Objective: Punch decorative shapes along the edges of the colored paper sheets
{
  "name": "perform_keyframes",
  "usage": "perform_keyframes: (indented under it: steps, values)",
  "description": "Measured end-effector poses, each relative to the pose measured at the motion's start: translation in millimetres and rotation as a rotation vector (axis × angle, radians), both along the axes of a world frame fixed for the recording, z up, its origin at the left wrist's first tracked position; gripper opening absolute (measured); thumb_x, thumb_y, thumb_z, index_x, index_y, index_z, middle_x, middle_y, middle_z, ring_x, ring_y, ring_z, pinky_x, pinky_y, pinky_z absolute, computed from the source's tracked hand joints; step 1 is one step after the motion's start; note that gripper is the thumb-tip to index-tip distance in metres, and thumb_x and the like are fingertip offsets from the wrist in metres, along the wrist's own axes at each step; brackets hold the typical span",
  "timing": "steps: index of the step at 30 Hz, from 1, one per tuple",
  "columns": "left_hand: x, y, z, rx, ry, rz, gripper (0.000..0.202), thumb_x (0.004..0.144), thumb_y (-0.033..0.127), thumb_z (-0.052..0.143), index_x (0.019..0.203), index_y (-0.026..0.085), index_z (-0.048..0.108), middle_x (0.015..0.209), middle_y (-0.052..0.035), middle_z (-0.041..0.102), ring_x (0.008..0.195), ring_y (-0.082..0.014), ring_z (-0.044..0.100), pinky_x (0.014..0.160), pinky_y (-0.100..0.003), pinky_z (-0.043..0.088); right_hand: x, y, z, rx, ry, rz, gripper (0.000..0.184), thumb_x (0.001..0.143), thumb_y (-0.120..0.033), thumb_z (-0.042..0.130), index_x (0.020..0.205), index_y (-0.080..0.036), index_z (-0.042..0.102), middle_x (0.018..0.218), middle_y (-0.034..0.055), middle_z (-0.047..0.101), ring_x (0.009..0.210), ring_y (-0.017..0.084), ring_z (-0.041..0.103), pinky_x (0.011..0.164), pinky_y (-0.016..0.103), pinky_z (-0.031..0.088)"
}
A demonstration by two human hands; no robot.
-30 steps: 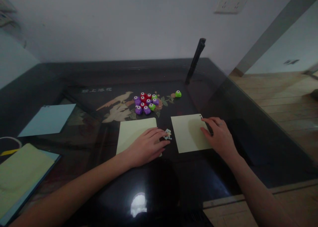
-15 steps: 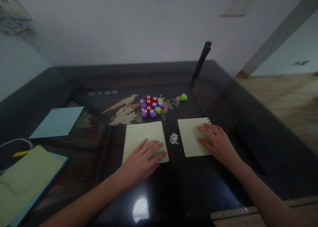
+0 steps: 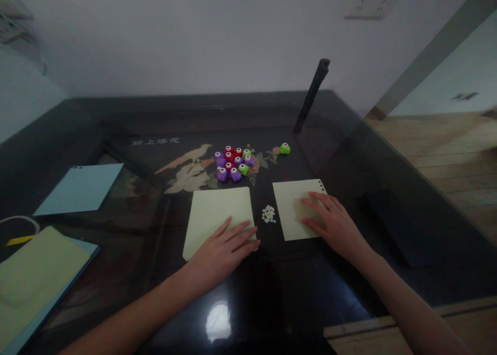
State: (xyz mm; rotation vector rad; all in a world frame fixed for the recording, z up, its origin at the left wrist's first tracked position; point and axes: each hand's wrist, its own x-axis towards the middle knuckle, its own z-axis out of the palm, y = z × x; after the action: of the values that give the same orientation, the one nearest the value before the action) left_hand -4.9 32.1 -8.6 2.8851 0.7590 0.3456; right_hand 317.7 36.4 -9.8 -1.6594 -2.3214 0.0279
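Note:
My left hand [image 3: 227, 246] rests with spread fingers over the lower right of a stack of pale yellow-green paper [image 3: 217, 210]. Its fingertips reach the stack's right edge. On another pale sheet [image 3: 289, 205] to the right, my right hand [image 3: 334, 218] lies with fingers apart, a ring on one of them. Dark holes or dots mark that sheet's top right corner. Between the two papers sits a little heap of tiny pale paper cut-outs [image 3: 268, 214]. Neither hand grips anything.
Beyond the papers cluster several red, purple and green eyeball-topped figures [image 3: 234, 163]; one green figure [image 3: 284, 148] stands apart. Blue paper [image 3: 81, 189] and a yellow-green pile [image 3: 42, 272] lie left. A black post [image 3: 312, 96] rises at the back; a dark flat object [image 3: 392, 225] lies right.
The view has shifted slightly, so everything sits a little further left and higher. My left hand has slid slightly down and right relative to the stack. My right hand keeps its place.

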Motion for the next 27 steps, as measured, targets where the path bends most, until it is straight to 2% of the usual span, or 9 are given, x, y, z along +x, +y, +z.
perform_keyframes:
  steps: [13, 19, 21, 24, 27]
  values:
    - [-2, -2, -4.4, 0.048, -0.022, 0.012, 0.033, 0.097, 0.014, 0.041, 0.126, 0.022, 0.055, 0.135, -0.0059, 0.057, 0.132, -0.0209, 0.044, 0.112, -0.05, 0.031, 0, 3, -3.4, -0.01, 0.045, 0.024, 0.04, 0.09, -0.041, 0.051, 0.126, -0.026, 0.054, 0.13, 0.0114, 0.053, 0.12, 0.03, 0.049, 0.102, 0.051, 0.041]
    - [-1, -3, -3.6, 0.039, -0.022, 0.024, 0.035, 0.096, 0.012, 0.039, 0.126, 0.021, 0.054, 0.136, -0.0066, 0.056, 0.131, -0.0213, 0.046, 0.111, -0.05, 0.033, -1, 4, 0.2, -0.014, 0.09, 0.026, 0.038, 0.09, -0.038, 0.05, 0.124, -0.022, 0.057, 0.13, 0.0132, 0.054, 0.121, 0.03, 0.049, 0.104, 0.049, 0.04]
    - [0, -4, -1.8, 0.034, -0.03, 0.028, 0.036, 0.095, 0.012, 0.041, 0.128, 0.021, 0.053, 0.137, -0.0072, 0.056, 0.131, -0.0219, 0.046, 0.11, -0.051, 0.034, 1, 4, 5.5, 0.025, 0.189, -0.024, 0.035, 0.091, -0.037, 0.05, 0.121, -0.022, 0.059, 0.127, 0.0128, 0.056, 0.119, 0.029, 0.051, 0.103, 0.049, 0.041]
    - [2, -4, 1.6, 0.015, -0.052, 0.032, 0.035, 0.094, 0.014, 0.044, 0.128, 0.02, 0.053, 0.137, -0.0083, 0.056, 0.13, -0.0232, 0.047, 0.109, -0.052, 0.036, 7, 3, 15.8, 0.078, 0.464, -0.173, 0.028, 0.091, -0.033, 0.049, 0.113, -0.022, 0.061, 0.118, 0.0112, 0.062, 0.111, 0.026, 0.058, 0.098, 0.046, 0.045]
    - [3, -4, 5.0, 0.0, -0.084, 0.027, 0.033, 0.093, 0.015, 0.045, 0.124, 0.019, 0.056, 0.131, -0.0088, 0.06, 0.128, -0.0228, 0.049, 0.108, -0.051, 0.038, 13, 1, 23.9, 0.04, 0.76, -0.34, 0.021, 0.088, -0.029, 0.054, 0.104, -0.021, 0.063, 0.107, 0.0094, 0.067, 0.098, 0.023, 0.064, 0.09, 0.041, 0.051]
